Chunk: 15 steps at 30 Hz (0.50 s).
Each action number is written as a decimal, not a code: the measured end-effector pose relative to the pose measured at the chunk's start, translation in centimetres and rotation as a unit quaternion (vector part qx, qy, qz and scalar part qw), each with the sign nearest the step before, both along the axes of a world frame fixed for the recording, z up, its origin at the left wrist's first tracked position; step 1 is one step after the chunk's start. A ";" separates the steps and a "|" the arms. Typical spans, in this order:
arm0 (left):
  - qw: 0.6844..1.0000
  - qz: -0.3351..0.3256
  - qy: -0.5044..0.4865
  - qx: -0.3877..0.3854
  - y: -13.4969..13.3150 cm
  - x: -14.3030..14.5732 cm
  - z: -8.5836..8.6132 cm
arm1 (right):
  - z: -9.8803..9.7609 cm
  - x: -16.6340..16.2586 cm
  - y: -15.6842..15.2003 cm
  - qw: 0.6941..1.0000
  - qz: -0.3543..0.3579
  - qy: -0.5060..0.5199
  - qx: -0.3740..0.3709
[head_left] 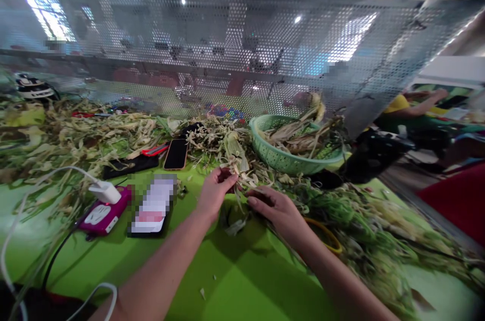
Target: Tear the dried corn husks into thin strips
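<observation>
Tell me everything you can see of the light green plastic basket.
The light green plastic basket looks round and shallow, with perforated walls. It sits open side up before the grey perforated metal screen, beyond the right hand, which does not touch it. Dry tan husks lie inside, rising above its rim at the right. Plant scraps crowd its left side; its underside is hidden.

room over near tabletop (242, 285); basket (286, 161) blocks ahead-right
</observation>
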<state>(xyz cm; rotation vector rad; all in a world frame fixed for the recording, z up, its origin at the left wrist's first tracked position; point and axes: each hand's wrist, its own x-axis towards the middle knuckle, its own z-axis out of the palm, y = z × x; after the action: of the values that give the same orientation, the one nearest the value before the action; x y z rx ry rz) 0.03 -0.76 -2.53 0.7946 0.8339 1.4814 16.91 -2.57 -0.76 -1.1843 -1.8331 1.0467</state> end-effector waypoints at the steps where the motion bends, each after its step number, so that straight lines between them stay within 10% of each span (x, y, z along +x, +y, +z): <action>1: 1.000 -0.006 0.002 0.007 -0.1 0.1 0.0 | -0.2 -0.2 0.0 0.999 0.002 0.027 -0.030; 15: 1.000 -0.015 0.014 0.003 -0.6 0.7 0.0 | -0.2 -1.6 -1.2 0.944 -0.011 0.241 -0.223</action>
<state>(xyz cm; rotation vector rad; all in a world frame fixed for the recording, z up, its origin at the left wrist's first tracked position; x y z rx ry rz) 0.75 -1.37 -2.52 0.8314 0.8361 1.4493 15.31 -3.74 -0.97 -1.0638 -1.2330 1.6310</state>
